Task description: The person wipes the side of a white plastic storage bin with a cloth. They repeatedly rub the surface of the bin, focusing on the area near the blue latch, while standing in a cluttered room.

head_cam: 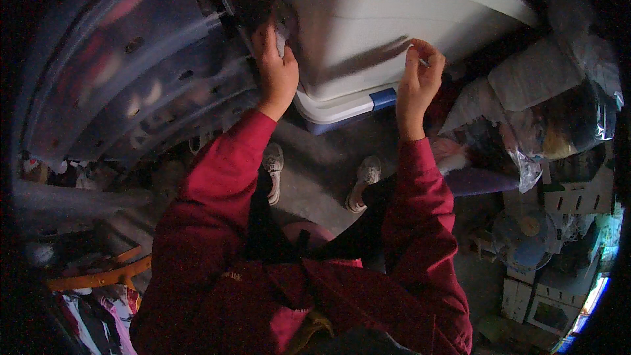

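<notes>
A large whitish plastic storage box (365,24) with a white lid rim and a blue latch (383,99) stands in front of me. My left hand (277,64) is raised at the box's left corner, with fingers bent around a small pale thing that is too dark to name. My right hand (420,76) is above the box's near right part, with fingers curled and thumb near the fingertips; whether something thin is between them cannot be told. A dark shadow runs across the box towards that hand.
At left stands a large grey curved panel (162,74) with holes. Plastic bags (537,108) are piled at right, near an electric fan (523,239) and white cabinets (554,305). An orange wooden frame (103,276) with clothes is at lower left. My shoes rest on the floor (315,177).
</notes>
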`<state>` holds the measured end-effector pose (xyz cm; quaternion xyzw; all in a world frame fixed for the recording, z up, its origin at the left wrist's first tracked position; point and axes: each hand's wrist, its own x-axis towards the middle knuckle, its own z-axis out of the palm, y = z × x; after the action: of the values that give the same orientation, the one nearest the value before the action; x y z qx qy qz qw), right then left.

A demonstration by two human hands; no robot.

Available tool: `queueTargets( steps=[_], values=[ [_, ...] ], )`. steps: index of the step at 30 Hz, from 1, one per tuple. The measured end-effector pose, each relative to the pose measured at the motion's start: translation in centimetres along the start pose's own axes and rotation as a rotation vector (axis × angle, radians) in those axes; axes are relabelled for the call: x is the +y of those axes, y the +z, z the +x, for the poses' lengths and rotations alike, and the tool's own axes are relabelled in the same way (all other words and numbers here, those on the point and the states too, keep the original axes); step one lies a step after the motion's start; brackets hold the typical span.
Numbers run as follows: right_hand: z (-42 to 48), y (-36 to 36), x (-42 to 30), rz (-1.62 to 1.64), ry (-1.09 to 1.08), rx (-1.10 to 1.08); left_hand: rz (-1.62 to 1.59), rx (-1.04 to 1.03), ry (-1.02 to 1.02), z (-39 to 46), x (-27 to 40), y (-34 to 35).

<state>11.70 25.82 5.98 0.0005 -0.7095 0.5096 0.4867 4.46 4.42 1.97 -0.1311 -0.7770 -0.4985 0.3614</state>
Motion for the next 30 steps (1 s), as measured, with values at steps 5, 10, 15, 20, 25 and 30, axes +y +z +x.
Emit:
queueTargets(
  steps=[5,10,15,20,25,30],
  values=[
    [-0.6,0.5,2.0,0.01,0.126,-0.059,-0.062,-0.148,-0.536,-3.2,-8.2,2.2],
    [-0.5,0.0,3.9,0.116,0.232,-0.092,-0.545,-0.211,-1.086,-4.0,-6.1,2.4],
    [-0.8,0.0,2.6,0.207,0.35,-0.093,-0.654,-0.25,-1.277,-3.6,-4.9,2.5],
    [-1.0,0.0,3.3,0.228,0.318,-0.133,-0.61,-0.091,-1.109,-4.3,-5.4,3.3],
    [-1.0,0.1,2.6,0.204,0.349,-0.148,-0.619,0.094,-0.74,-2.6,-2.4,1.9],
    [-1.2,0.6,2.5,0.243,0.373,-0.127,-0.46,-0.055,-0.025,-1.1,4.7,-2.2]
  ],
)
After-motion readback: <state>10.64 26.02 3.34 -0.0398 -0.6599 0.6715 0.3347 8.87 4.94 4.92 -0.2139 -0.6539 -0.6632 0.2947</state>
